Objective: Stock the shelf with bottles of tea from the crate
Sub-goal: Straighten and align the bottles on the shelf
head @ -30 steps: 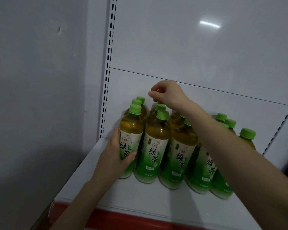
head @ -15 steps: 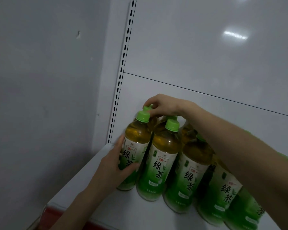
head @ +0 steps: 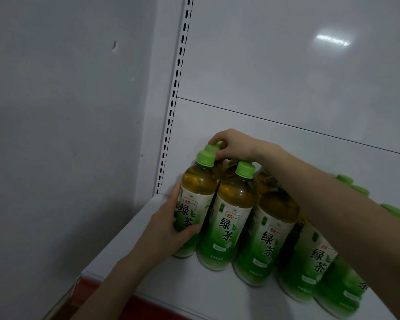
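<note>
Several green tea bottles with green caps and green-white labels stand packed together on a white shelf (head: 129,245). My left hand (head: 169,225) wraps the body of the front-left bottle (head: 195,192) at its label. My right hand (head: 233,144) reaches over the group and pinches the green cap of a back-row bottle (head: 214,147) near the shelf's back panel. Next to the held front bottle stands another front-row bottle (head: 231,215). My right forearm hides several bottles behind it. The crate is out of view.
A grey wall (head: 67,135) closes the left side, right by the shelf's end. A slotted white upright (head: 174,88) runs up the back corner. The shelf's front edge carries a red strip (head: 171,307). More green caps (head: 353,185) show at the far right.
My view has moved closer and shifted left. My right hand came down from above the caps onto a back-row bottle's cap. My left hand has stayed on the front-left bottle.
</note>
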Tool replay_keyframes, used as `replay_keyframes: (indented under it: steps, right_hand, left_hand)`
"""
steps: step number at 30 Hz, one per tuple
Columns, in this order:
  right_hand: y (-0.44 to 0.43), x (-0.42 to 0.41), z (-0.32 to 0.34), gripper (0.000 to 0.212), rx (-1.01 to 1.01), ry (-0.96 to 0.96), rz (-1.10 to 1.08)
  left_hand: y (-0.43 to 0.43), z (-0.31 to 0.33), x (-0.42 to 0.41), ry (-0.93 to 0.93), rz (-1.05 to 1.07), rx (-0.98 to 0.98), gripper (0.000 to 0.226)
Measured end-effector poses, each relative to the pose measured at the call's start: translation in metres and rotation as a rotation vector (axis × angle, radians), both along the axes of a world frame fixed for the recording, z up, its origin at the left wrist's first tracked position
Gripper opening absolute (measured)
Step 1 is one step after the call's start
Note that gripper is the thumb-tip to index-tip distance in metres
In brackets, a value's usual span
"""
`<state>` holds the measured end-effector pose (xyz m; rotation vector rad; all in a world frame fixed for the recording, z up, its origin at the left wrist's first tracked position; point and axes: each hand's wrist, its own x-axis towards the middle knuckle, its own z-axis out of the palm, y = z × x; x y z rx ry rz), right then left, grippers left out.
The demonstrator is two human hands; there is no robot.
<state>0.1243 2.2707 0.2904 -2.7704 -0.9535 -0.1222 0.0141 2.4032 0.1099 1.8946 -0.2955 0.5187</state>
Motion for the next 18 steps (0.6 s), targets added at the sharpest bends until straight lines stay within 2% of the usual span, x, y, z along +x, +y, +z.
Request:
replay_keyframes:
  steps: [3, 6, 8, 11, 18]
  right_hand:
    - [-0.011, -0.005, 0.005, 0.050, 0.147, 0.044, -0.015]
    - [-0.022, -0.022, 0.011, 0.033, 0.357, 0.011, 0.045]
    - [-0.024, -0.036, 0.011, 0.030, 0.318, 0.077, 0.090]
    - [-0.019, -0.047, 0.005, 0.037, 0.184, 0.127, 0.119]
    - [-0.011, -0.046, -0.002, 0.030, 0.253, 0.140, 0.125]
  left_hand:
    - [0.003, -0.002, -0.004, 0.015, -0.003, 0.030, 0.091]
    - [0.008, -0.006, -0.006, 0.050, 0.015, 0.053, 0.087]
    - [0.009, -0.008, -0.005, 0.065, 0.012, 0.063, 0.085]
    - [0.009, -0.008, -0.002, 0.068, 0.003, 0.084, 0.083]
    - [0.007, -0.013, 0.001, 0.070, 0.041, 0.041, 0.084]
